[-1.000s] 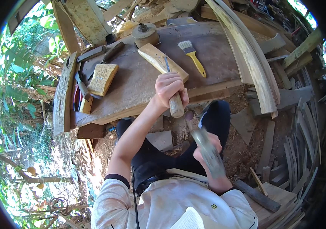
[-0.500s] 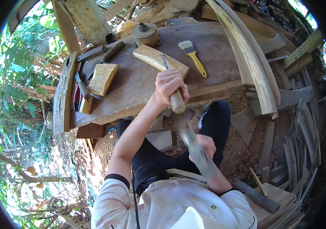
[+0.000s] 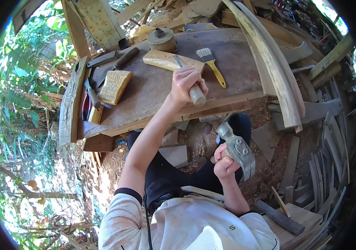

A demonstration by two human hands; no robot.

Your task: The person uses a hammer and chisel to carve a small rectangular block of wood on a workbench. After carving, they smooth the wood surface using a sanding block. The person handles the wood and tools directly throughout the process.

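Note:
My left hand (image 3: 184, 85) is closed around the wooden handle of a chisel (image 3: 197, 96). The thin metal blade runs forward from the fist onto a pale wooden block (image 3: 159, 60) lying on the workbench; its exact tip is hard to make out. Below the bench edge, over my right leg, my right hand (image 3: 225, 165) grips a hammer (image 3: 239, 151) close under its worn grey metal head. The hammer head is apart from the chisel's butt end. A paintbrush (image 3: 212, 68) with a yellow handle lies just right of the block.
The brown workbench (image 3: 144, 96) also bears a carved wooden block (image 3: 115, 86), a round lidded pot (image 3: 161, 40), pliers (image 3: 85, 106) and several hand tools at the left. A long curved timber (image 3: 276, 62) borders its right side. Wood scraps and shavings litter the ground.
My right hand has swung the hammer up and to the right, away from the chisel's line. The left hand has tipped the chisel slightly, its butt end shifting up and right.

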